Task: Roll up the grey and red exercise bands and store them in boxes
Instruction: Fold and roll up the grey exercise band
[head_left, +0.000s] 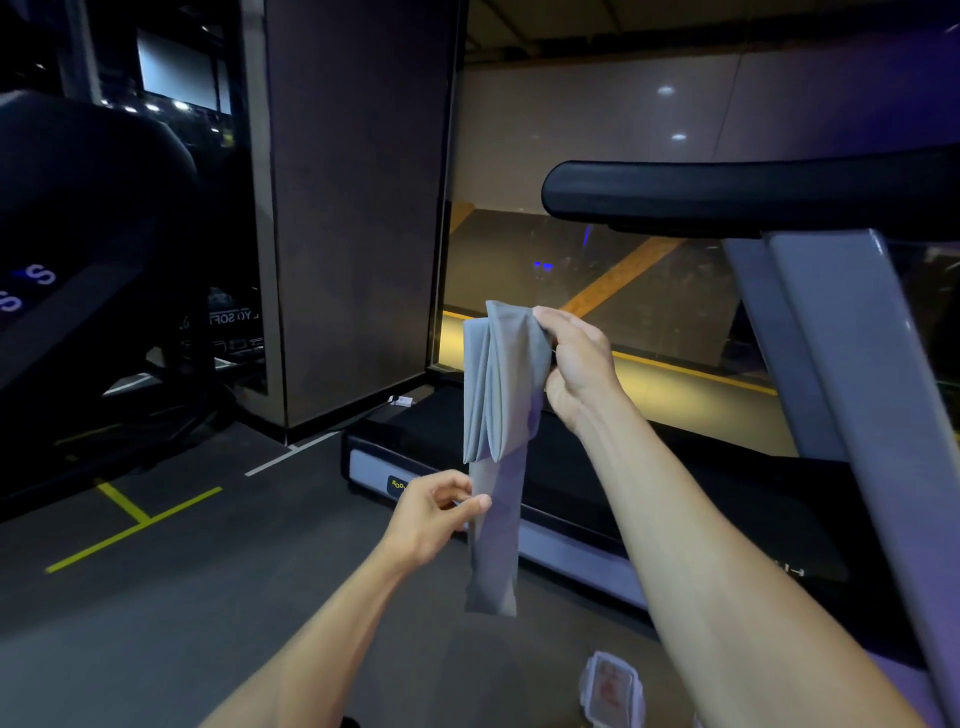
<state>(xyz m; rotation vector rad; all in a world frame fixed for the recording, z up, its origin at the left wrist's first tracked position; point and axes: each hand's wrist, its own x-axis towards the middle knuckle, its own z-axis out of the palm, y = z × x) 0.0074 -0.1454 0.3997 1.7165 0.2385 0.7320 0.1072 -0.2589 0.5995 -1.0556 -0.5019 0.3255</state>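
Right hand (576, 364) grips folded top of grey stretchy exercise band (498, 415); left hand (436, 514) pinches hanging tail. Risk: loose folds slip, unravel.

Dim gym, treadmill (623, 467), grey floor (182, 597)

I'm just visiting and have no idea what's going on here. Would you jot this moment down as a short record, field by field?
place: a dim gym, beside a treadmill
right hand: held high, pinching the folded top of the grey band
left hand: lower down, pinching the band's hanging tail
band state: several folds gathered at the top, one strip dangling; not rolled yet
container: a clear plastic box on the floor at the bottom edge of the view, something reddish inside, too blurred to name
red band: not clearly seen
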